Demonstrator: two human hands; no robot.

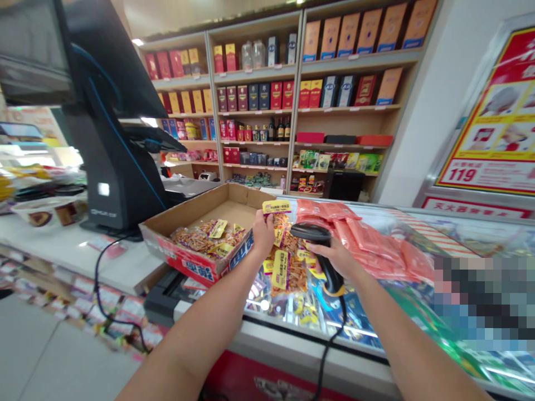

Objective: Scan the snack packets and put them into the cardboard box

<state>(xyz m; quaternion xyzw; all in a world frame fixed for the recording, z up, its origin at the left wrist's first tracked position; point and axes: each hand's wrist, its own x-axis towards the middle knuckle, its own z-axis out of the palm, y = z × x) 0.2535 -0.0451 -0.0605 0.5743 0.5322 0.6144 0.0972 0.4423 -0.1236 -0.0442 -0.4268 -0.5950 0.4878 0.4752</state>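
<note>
Gripping a black corded barcode scanner in a closed fist, the right hand holds its nose just beside a yellow-headed snack packet. The left hand pinches that packet by its top edge, close to the scanner and slightly nearer the body, with the yellow header standing clear above the fingers. No barcode can be made out on the packet from here, so a label turned the wrong way could leave the scan unread. The scanner cord drops over the front of the glass-topped freezer, where a sharp tug or snag might jerk the right hand off its aim.

More orange snack packets lie on the glass just below both hands. Beyond the left hand, a cardboard box sits tilted near the counter edge with loose snack packets inside, and a careless elbow could knock it and spill them. Salmon-pink packets are heaped farther along the freezer. A black checkout terminal stands on the white counter, while wooden shelves of boxed liquor and a red-and-yellow poster fill the far wall.
</note>
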